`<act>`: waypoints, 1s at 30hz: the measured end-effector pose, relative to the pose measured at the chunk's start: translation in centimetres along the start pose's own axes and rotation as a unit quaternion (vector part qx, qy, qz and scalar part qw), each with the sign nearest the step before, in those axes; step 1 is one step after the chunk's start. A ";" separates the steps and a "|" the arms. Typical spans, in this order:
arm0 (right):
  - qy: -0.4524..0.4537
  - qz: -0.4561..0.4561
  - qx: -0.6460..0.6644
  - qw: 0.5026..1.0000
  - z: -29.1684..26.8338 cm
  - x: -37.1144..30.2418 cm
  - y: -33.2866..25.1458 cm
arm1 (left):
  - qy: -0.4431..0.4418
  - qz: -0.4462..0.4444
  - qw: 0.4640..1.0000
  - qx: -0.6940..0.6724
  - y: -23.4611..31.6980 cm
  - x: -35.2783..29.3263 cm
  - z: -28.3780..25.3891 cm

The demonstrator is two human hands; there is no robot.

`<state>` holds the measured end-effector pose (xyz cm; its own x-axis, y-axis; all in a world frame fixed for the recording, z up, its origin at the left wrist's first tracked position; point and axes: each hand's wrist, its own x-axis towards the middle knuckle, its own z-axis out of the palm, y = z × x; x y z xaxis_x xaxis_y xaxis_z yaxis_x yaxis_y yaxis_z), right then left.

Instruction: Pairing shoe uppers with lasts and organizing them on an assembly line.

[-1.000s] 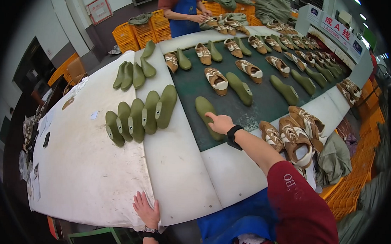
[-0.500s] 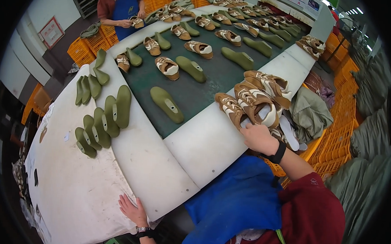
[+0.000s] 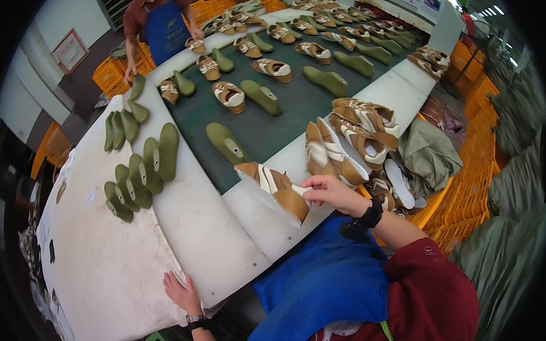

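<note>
Right hand: the right hand point(image 3: 334, 192) is closing its fingers on the heel end of a tan and brown shoe point(image 3: 273, 188), holding it tilted just above the near edge of the white table point(image 3: 108, 272), with a black watch sitting on the wrist.
Left hand: the left hand point(image 3: 181, 292) is lying flat and open, fingers spread, palm pressing on the white table's near edge; it is gripping nothing.
Held shoe: it is hanging over the white ledge just beside the green belt point(image 3: 295, 103), toe pointing away to the person's left, pale sole facing down toward the person.
Shoe pile: a heap of finished tan shoes point(image 3: 356, 131) is lying just right of the held one, at the belt's right edge, some overlapping each other.
Lone last: a single olive green shoe last point(image 3: 227, 142) is lying on the belt just beyond the held shoe, apart from it.
Last cluster: a group of olive lasts point(image 3: 141, 172) is resting on the white table well to the left.
Belt rows: shoes and lasts are lying in pairs farther along the belt.
Co-worker: another person in a blue apron point(image 3: 166, 33) is standing at the far end, hands reaching onto the table.
Crates: orange crates point(image 3: 466, 206) are stacking up along the right side.
</note>
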<state>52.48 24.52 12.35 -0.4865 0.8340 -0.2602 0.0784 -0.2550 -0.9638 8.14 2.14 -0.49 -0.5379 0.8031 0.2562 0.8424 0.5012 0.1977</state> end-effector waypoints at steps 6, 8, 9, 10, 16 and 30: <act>-0.091 0.089 0.492 0.861 0.4 2.1 1.6 | -0.015 -0.013 1.000 -0.006 1.0 0.7 0.0; -0.034 0.129 0.467 0.874 3.0 1.7 -2.0 | -0.015 -0.021 1.000 -0.002 0.6 0.3 -0.3; 0.037 0.156 0.443 0.882 3.8 1.6 -3.3 | -0.012 -0.013 1.000 -0.006 0.6 0.2 -0.3; -0.044 0.120 0.451 0.883 2.7 2.2 -2.0 | -0.009 -0.003 1.000 -0.012 0.7 0.4 -0.4; -0.107 -0.028 0.128 0.986 0.5 4.0 -11.0 | -0.132 0.003 0.970 -0.205 -3.9 2.2 -1.6; -0.084 -0.145 -0.527 0.833 8.0 32.7 -17.0 | -0.016 -0.082 0.996 0.020 -2.9 2.6 -1.6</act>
<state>28.30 52.27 20.70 -0.7260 0.6828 -0.0818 0.6142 0.5902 -0.5239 4.23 2.28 1.10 -0.6681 0.7184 0.1936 0.7439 0.6390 0.1958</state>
